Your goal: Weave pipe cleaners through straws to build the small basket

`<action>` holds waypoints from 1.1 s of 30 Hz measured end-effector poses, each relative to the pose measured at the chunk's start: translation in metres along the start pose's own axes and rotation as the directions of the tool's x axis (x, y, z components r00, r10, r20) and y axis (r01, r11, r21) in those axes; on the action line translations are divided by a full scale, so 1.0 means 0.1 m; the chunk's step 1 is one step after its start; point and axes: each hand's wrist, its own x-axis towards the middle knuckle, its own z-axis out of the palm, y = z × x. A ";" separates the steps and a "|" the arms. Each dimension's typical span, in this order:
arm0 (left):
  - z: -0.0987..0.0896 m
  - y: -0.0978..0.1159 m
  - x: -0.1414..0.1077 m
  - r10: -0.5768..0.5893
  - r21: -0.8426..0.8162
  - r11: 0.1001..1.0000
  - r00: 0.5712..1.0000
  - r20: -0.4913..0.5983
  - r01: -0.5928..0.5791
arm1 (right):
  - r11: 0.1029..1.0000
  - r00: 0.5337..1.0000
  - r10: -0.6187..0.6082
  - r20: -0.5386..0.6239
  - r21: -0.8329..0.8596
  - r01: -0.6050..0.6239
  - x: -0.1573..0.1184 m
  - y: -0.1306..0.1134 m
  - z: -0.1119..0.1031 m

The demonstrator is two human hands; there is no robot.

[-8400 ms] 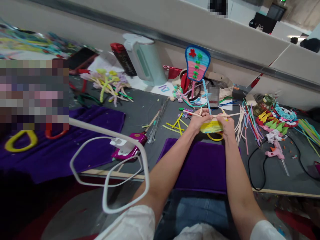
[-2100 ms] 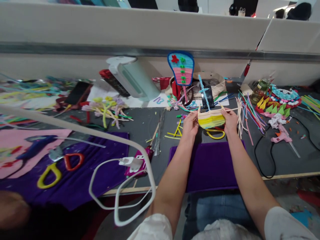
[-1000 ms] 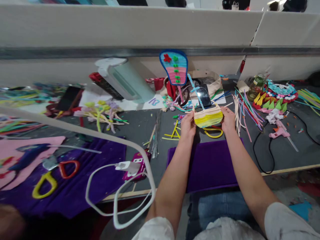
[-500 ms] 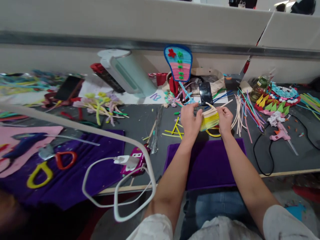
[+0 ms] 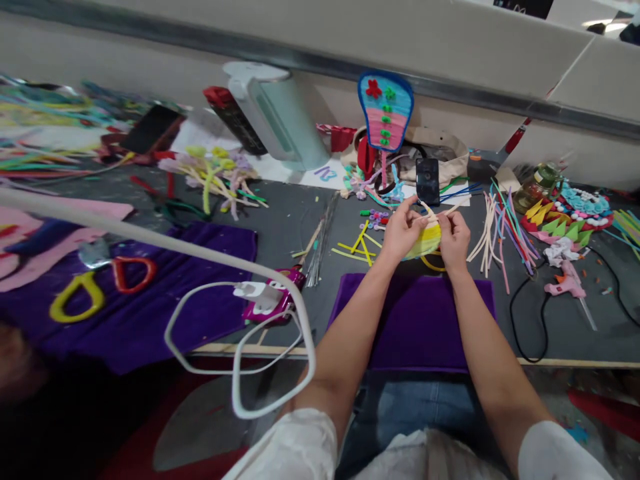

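Observation:
Both hands hold a small panel of yellow and cream fuzzy strips [image 5: 426,243], which look like pipe cleaners laid side by side. My left hand [image 5: 403,233] pinches its left upper part between thumb and fingers. On the opposite side, my right hand [image 5: 454,239] is closed on the cream strip ends. Loose cream tips stick up between the hands. The panel's lower edge hangs above a folded purple cloth [image 5: 413,323]. Short yellow strips [image 5: 361,241] lie left of my left hand. Cream pipe cleaners [image 5: 489,233] are spread beyond my right hand.
A blue-and-pink fan-shaped piece [image 5: 400,123] stands at the back near a phone [image 5: 427,180] and a pale green kettle [image 5: 295,120]. To the right lies a pink glue gun [image 5: 567,283]. A white cable [image 5: 240,413] loops in front at left, near scissors [image 5: 77,303] and a power strip [image 5: 275,300].
My left hand has closed in from a more open pose and now pinches the panel, nearer to my right hand. The camera view has tilted and shifted.

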 end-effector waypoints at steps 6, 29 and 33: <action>0.03 0.11 0.00 -0.038 -0.169 0.985 0.999 -0.036 0.031 | 0.981 0.987 -0.159 -0.028 -0.116 0.155 -0.03 -0.05 -0.01; 0.01 0.28 -0.11 0.181 0.259 0.945 0.980 0.085 -0.197 | 0.987 0.988 -0.142 -0.054 -0.083 0.137 0.02 -0.05 -0.10; 0.04 0.29 -0.11 0.181 0.239 0.949 0.976 0.120 -0.206 | 0.991 0.990 -0.122 -0.067 -0.063 0.117 0.04 -0.06 -0.11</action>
